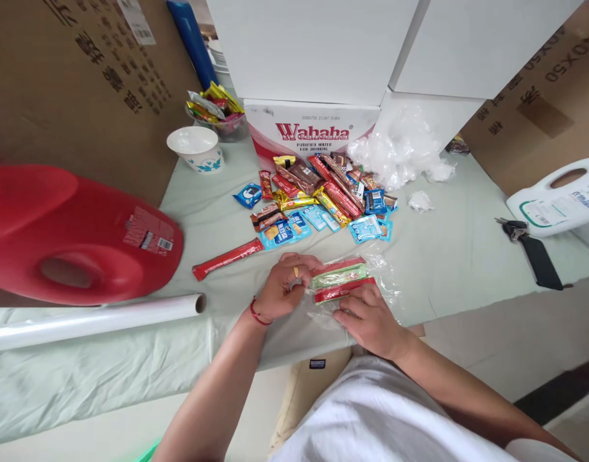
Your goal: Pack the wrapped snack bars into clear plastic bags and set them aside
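On the table in front of me lies a clear plastic bag (387,273) with narrow snack sticks in it. A green-wrapped stick (339,276) lies between red-wrapped ones, the nearer red stick (340,291) showing best. My left hand (285,285) is closed at the bag's left end, fingers curled at the tips of the sticks. Curled over the lower right edge, my right hand (371,321) pinches the plastic beside the nearer red stick. Its fingertips are partly hidden. A single long red stick (227,258) lies to the left, apart from the bag.
A pile of wrapped snacks (318,192) lies beyond my hands, before a Wahaha carton (316,131). Crumpled clear plastic (405,151) sits right of it. Left are a paper cup (196,149), a red jug (83,237) and a film roll (97,321); right, keys (513,229) and a white jug (559,196).
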`<state>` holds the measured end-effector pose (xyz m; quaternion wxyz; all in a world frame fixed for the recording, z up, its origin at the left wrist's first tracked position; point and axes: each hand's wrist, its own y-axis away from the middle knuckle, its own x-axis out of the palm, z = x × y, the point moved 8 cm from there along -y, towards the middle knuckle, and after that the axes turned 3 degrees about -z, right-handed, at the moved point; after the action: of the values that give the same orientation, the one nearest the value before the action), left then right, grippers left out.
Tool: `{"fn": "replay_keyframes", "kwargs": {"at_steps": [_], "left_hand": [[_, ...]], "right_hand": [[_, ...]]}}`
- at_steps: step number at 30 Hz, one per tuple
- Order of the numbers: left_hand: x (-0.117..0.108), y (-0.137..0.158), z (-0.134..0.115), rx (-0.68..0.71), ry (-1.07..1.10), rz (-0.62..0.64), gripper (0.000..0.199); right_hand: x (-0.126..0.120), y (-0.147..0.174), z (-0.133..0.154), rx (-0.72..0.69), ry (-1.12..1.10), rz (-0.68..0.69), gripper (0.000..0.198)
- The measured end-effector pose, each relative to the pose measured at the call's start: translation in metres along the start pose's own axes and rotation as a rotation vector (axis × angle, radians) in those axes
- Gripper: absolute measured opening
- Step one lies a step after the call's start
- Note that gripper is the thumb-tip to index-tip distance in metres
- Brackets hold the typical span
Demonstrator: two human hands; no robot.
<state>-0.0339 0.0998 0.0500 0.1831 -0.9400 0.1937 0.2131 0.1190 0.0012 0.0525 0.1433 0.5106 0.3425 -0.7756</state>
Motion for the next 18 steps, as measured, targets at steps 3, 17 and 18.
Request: {"fn": "replay_keyframes", "kwargs": {"at_steps": [3, 17, 18], "left_hand": [[0.002, 0.002, -0.008, 0.048, -0.036, 0.065, 0.010], [0.014, 0.006, -0.020, 0.099, 0.110, 0.201, 0.014], [0.015, 0.007, -0.021, 0.099, 0.101, 0.212, 0.013]], "right_hand": [[0.008, 0.009, 0.009, -0.008, 0.001, 0.049, 0.019], [0.019, 0.008, 0.010, 0.025, -0.080, 0.094, 0.026], [0.021, 0.008, 0.010, 0.019, -0.081, 0.107, 0.027]]}}
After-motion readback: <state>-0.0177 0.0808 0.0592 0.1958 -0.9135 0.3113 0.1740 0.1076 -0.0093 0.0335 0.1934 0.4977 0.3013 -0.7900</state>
